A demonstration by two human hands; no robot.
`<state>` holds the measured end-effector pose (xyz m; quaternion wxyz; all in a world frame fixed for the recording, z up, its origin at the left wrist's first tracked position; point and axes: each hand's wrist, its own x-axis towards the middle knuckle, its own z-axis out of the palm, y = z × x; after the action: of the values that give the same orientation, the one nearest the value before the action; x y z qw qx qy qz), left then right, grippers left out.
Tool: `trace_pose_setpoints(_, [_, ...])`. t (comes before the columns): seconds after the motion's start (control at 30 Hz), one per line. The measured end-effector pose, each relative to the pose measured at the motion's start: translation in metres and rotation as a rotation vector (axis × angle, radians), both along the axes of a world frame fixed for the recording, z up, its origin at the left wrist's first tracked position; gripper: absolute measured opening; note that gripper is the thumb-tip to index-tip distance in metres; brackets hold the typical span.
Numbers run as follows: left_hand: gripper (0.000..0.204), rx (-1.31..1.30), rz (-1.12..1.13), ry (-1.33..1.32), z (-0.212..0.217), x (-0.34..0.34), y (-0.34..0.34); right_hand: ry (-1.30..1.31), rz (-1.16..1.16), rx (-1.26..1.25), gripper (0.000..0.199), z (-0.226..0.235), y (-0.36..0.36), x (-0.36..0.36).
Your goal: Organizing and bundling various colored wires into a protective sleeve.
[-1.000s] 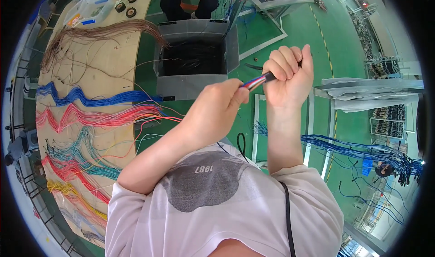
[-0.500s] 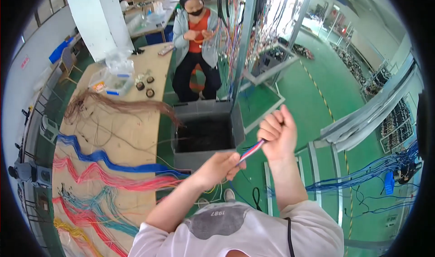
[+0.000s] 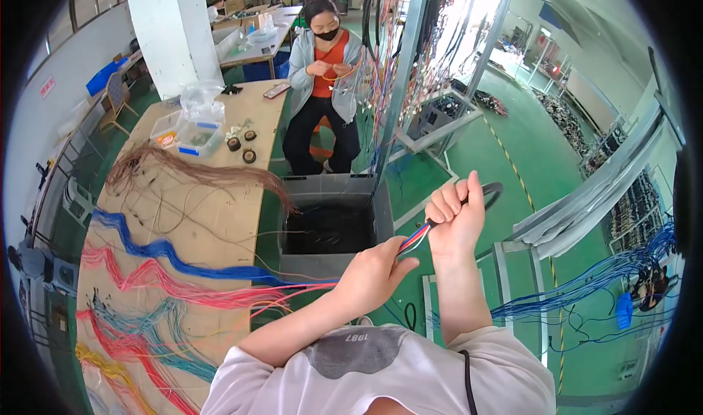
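My right hand [image 3: 455, 217] is raised and closed around a black cable [image 3: 489, 190] that curves out above the fist. From the fist's left side, a short bunch of coloured wires [image 3: 414, 238], red, blue and white, runs down to my left hand [image 3: 373, 272]. My left hand pinches the ends of those wires between thumb and fingers. Both hands are held in front of my chest, above a grey bin [image 3: 329, 228] full of dark wires.
A wooden workbench [image 3: 190, 217] on the left carries bundles of brown, blue, pink, teal and yellow wires. A person in an orange top [image 3: 322, 78] sits beyond the bin, handling wires at a metal rack [image 3: 410, 71]. Blue wire bundles [image 3: 586, 298] hang at the right over green floor.
The view has tilted up, so the seated person and the rack come into sight. My hands have drawn slightly apart, exposing more of the coloured wires between them.
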<state>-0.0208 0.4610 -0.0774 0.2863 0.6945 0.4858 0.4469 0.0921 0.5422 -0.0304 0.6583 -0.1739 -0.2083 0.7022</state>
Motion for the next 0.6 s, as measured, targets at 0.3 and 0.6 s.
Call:
trace_pose_setpoints(0.3, [0.022,-0.314,-0.135,-0.263,0.009,-0.006,0.002,0.018,0.104,0.155,0.038,0.000,-0.012,0.005])
trace_pose_setpoints(0.6, [0.027,-0.470,-0.301,-0.467,-0.005,-0.009,-0.004,0.006,0.209,0.163,0.040,0.015,-0.005,0.011])
